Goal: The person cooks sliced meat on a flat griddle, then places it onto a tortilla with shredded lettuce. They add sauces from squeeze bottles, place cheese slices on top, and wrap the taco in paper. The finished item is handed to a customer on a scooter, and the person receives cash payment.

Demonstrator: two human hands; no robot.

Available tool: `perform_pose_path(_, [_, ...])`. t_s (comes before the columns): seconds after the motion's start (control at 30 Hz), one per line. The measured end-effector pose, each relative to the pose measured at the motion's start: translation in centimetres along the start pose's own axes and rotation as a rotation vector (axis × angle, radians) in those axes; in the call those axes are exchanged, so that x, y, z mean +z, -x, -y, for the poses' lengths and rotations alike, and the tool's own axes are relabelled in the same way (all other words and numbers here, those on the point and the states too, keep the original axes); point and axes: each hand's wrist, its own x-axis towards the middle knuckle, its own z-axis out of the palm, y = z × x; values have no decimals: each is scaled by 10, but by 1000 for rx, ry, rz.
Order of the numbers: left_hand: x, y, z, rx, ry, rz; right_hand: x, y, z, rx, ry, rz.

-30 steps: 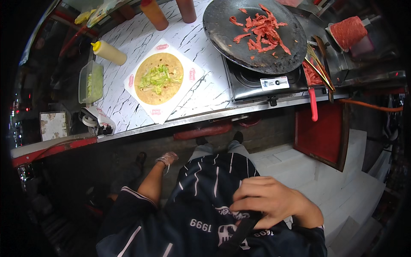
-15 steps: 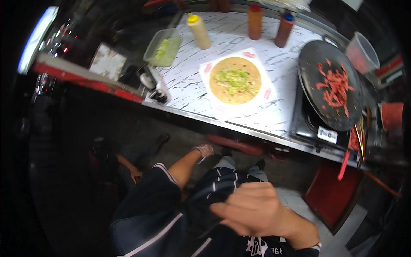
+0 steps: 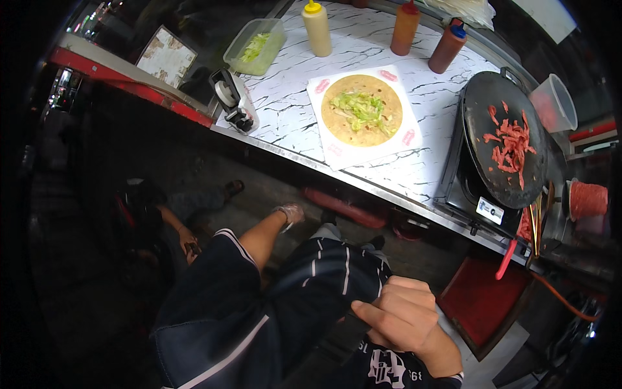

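A round, tan tortilla [image 3: 335, 124] lies flat on a square sheet of white paper with pinkish-red printed corners [image 3: 335, 159], shredded pale-green lettuce [image 3: 361, 111] heaped across its middle. The disc has no long axis, though the heap runs from far left to near right. The left hand [image 3: 293, 214], in a clear plastic glove, is the nearer one: it hangs short of the counter's metal edge [image 3: 291, 158], the tortilla ahead and to its right; how wide its fingers are cannot be told. The bare right hand [image 3: 403, 312] is before the torso, fingers folded over what looks like a dark cloth strap [image 3: 355, 329], the tortilla ahead and slightly left. Beyond the paper stands a cream squeeze bottle with a yellow cap [image 3: 318, 34]; left of that, a clear plastic tub [image 3: 259, 69]; well right, a round black griddle [image 3: 483, 159] bearing red meat strips [image 3: 515, 146].
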Motion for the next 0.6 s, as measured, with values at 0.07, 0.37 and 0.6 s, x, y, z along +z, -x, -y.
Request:
perform_pose_path(0.07, [-17, 4, -13, 4, 13, -17, 0, -1, 1, -1, 38, 14])
perform_pose_path(0.37, [-9, 3, -17, 40, 71, -68, 12, -10, 11, -36, -64, -44])
perform_pose_path(0.6, [-2, 16, -11, 43, -7, 12, -4, -38, 27, -223, -37, 298])
